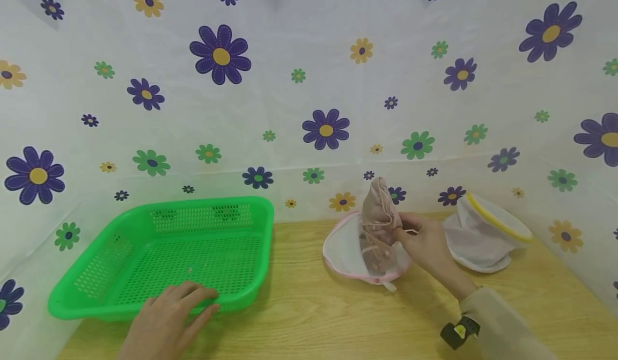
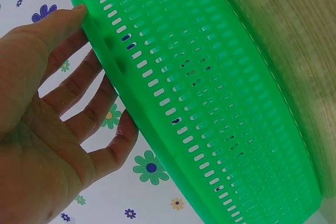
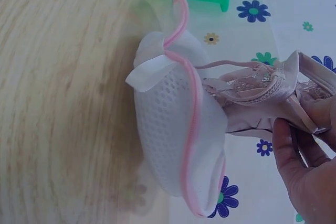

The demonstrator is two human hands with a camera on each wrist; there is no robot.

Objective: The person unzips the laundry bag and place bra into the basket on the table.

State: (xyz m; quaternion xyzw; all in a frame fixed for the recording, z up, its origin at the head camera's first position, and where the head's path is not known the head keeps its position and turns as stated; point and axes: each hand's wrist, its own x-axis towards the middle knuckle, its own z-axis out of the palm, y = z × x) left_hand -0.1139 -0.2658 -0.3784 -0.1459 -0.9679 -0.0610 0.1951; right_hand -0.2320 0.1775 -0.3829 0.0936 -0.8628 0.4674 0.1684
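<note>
My left hand (image 1: 166, 317) holds the near rim of a green plastic basket (image 1: 267, 252), thumb outside and fingers over the edge. In the left wrist view, that hand (image 2: 47, 114) meets the rim beside the slotted wall (image 2: 199, 103). My right hand (image 1: 427, 242) pinches a dusty-pink lace bra (image 1: 379, 204), raised upright, its lower part inside a white mesh laundry bag (image 1: 345, 247). The right wrist view shows fingers and thumb of the right hand (image 3: 310, 166) on the bra (image 3: 262, 103), and the bag's (image 3: 163, 108) pink zip edge standing open around it.
Right of the mesh bag, a white fabric bag (image 1: 478, 242) with a yellow rim (image 1: 497, 218) rests on the wooden table (image 1: 299, 306). A flower-printed sheet (image 1: 289, 38) hangs behind and along both sides. Inside the basket lie tiny pale specks.
</note>
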